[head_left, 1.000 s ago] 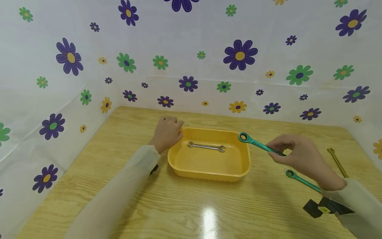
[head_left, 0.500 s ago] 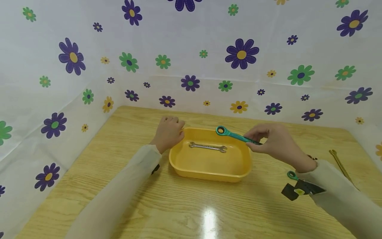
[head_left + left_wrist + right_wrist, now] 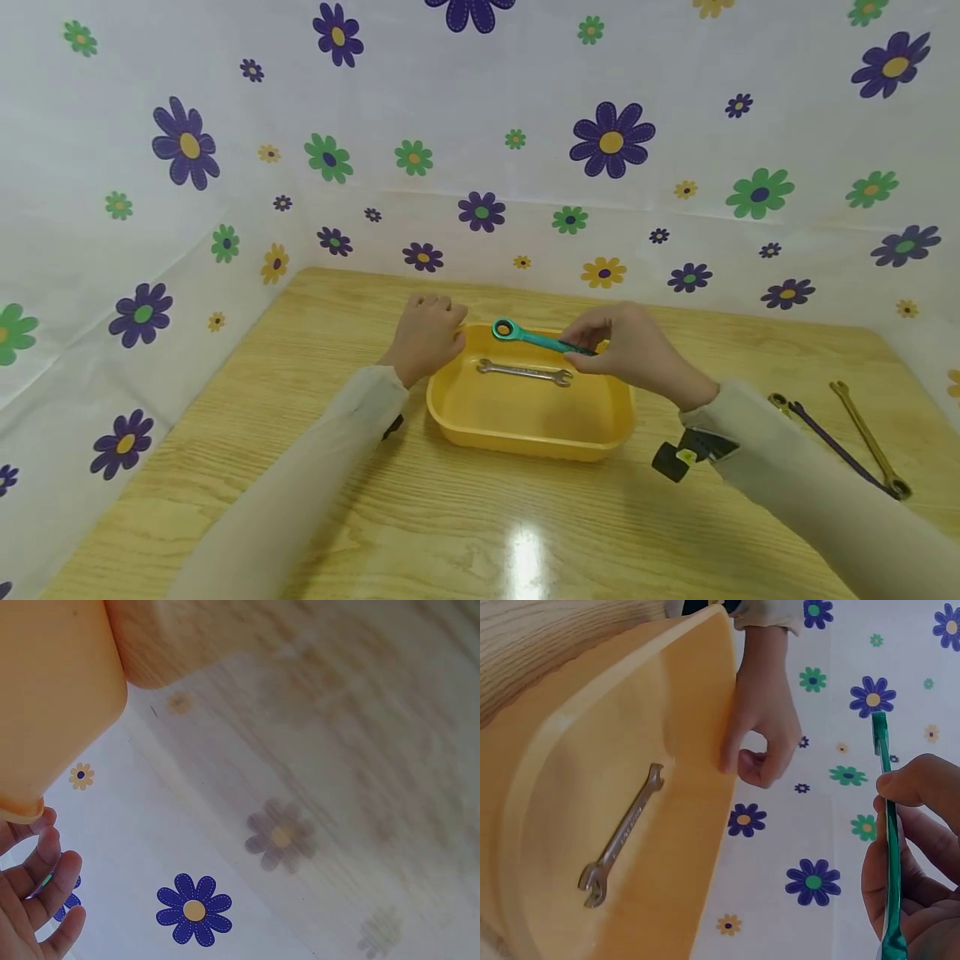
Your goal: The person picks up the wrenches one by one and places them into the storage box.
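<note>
Right hand [image 3: 637, 350] pinches green wrench [image 3: 536, 337] by shaft; since a second ago wrench has shifted from right of centre frame to above yellow tray [image 3: 600, 437], ring end toward left. Judgement: carry nearly complete, wrench not yet let go. Left hand [image 3: 423, 337] rests against tray's far-left rim, fingers loosely curled. Silver wrench [image 3: 525, 372] lies flat on tray floor. Purple wrench [image 3: 832, 446] and gold wrench [image 3: 870, 437], lower right, now uncovered. Right wrist view alone shows thumb and fingers closing on shaft; left wrist view shows only tray corner, fingertips [image 3: 52, 889], flowered wall.
</note>
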`<state>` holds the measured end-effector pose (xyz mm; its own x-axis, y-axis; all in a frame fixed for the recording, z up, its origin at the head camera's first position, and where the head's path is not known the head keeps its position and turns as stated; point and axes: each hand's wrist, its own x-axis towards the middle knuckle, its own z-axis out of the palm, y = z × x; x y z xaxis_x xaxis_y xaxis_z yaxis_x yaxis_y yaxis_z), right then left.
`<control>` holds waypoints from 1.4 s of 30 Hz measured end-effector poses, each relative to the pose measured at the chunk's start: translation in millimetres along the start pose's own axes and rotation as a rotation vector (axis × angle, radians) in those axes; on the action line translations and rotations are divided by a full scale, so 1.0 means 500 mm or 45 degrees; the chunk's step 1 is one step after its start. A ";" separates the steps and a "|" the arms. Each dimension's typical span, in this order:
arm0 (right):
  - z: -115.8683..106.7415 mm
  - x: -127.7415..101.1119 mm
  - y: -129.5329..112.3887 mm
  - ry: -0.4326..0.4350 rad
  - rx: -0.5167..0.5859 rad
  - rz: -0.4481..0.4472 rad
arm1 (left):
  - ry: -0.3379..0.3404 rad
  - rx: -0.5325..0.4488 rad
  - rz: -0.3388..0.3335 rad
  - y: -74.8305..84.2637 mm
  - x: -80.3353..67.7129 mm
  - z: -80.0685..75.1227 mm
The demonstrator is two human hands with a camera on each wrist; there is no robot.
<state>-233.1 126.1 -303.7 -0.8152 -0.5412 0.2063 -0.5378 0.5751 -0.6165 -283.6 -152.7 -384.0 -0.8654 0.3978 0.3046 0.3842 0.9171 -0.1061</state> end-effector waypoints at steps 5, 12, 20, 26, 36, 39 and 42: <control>0.029 0.024 0.001 -0.041 0.040 -0.033 | -0.008 0.006 -0.007 -0.001 0.003 0.010; 0.058 0.050 0.008 -0.119 0.104 -0.055 | -0.008 0.021 -0.008 0.000 0.003 0.015; 0.080 0.071 0.032 -0.207 0.136 0.018 | 0.005 0.023 -0.001 -0.002 0.003 0.018; 0.093 0.080 0.045 -0.271 0.142 0.079 | 0.011 0.010 0.000 -0.004 0.003 0.017; 0.103 0.090 0.051 -0.362 0.127 0.121 | 0.009 0.015 -0.002 -0.004 0.005 0.013; 0.103 0.093 0.050 -0.380 0.134 0.115 | -0.009 0.012 -0.010 -0.003 0.006 0.010; 0.102 0.097 0.050 -0.398 0.125 0.104 | -0.019 0.010 -0.013 -0.003 0.007 0.009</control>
<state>-274.9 83.1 -347.6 -0.7411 -0.6665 -0.0804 -0.4380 0.5708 -0.6945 -288.5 -152.7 -387.1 -0.8741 0.3888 0.2912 0.3729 0.9212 -0.1106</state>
